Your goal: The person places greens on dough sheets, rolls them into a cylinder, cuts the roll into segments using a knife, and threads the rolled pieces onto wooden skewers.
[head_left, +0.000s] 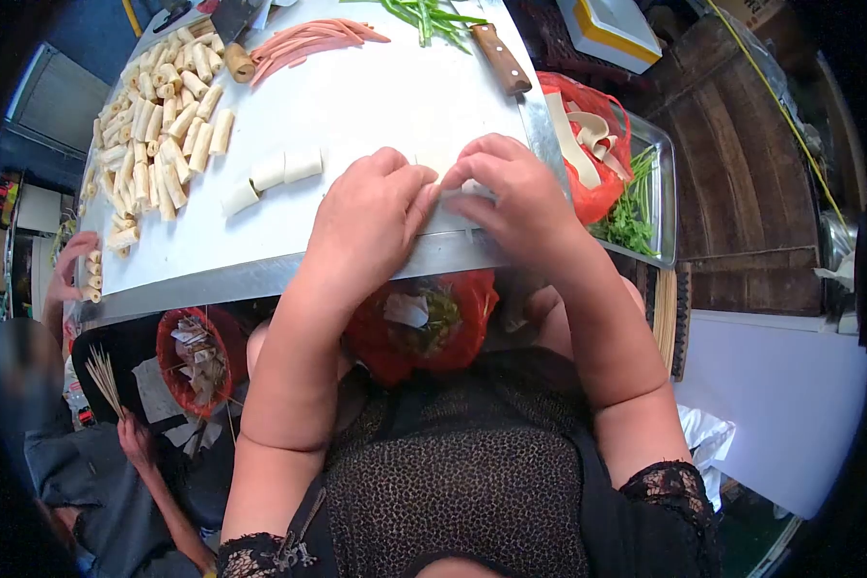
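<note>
Close together at the near edge of the white table, my left hand [368, 214] and my right hand [518, 197] have curled fingers. Between their fingertips a small pale sheet [433, 162] shows in part, pinched from both sides; the fingers hide most of it. Left of my left hand lie a few short white sheet pieces [270, 171], curved and in a row. Farther left is a big heap of pale rolls [169, 120] with filling at their ends. Pink sausage strips [308, 40] and green strips [426, 19] lie at the far side.
A wooden-handled knife [499, 58] lies by the right edge. Beyond it are a red bag [597, 197] with white strips and a metal tray [667, 207] of green herbs. At left, another person's hand [67, 270] touches rolls; their other hand [137, 441] holds skewers [104, 378].
</note>
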Demonstrator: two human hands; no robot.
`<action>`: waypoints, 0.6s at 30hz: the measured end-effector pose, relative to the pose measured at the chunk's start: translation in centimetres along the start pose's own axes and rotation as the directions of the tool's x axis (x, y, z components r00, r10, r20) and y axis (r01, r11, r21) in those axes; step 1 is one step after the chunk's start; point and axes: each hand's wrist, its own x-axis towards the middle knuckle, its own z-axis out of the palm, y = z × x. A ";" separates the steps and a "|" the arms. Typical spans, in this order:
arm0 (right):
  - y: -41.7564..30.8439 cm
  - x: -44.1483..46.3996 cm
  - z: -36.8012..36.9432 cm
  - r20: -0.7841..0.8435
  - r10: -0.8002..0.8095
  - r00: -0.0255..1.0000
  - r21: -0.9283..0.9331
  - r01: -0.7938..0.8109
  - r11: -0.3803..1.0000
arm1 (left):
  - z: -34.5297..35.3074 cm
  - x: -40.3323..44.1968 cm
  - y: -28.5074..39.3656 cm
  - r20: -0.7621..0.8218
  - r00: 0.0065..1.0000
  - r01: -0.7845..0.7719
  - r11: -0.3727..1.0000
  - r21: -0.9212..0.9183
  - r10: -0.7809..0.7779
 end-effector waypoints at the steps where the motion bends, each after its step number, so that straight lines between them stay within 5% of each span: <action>1: 0.4 0.2 0.2 -0.007 0.000 1.000 -0.018 0.000 1.000 | -0.1 0.0 -0.1 -0.004 1.000 0.012 1.000 -0.026 -0.012; 4: 1.0 1.0 0.5 -0.004 0.009 1.000 -0.057 -0.009 0.998 | -0.3 0.1 0.0 0.003 0.990 0.142 0.976 -0.162 -0.143; 8: 1.2 1.5 1.0 -0.123 -0.017 0.992 -0.079 0.007 0.997 | 0.0 0.4 -0.3 0.014 0.997 0.082 0.996 -0.030 -0.082; 13: 0.8 2.1 0.9 -0.032 -0.149 0.988 -0.284 0.134 0.949 | 0.5 0.6 -0.9 -0.024 0.995 0.099 0.995 0.018 -0.098; 18: 1.8 2.5 2.1 -0.019 -0.156 0.988 -0.400 0.135 0.907 | 0.9 0.1 -1.8 -0.161 0.977 0.124 0.988 -0.097 -0.138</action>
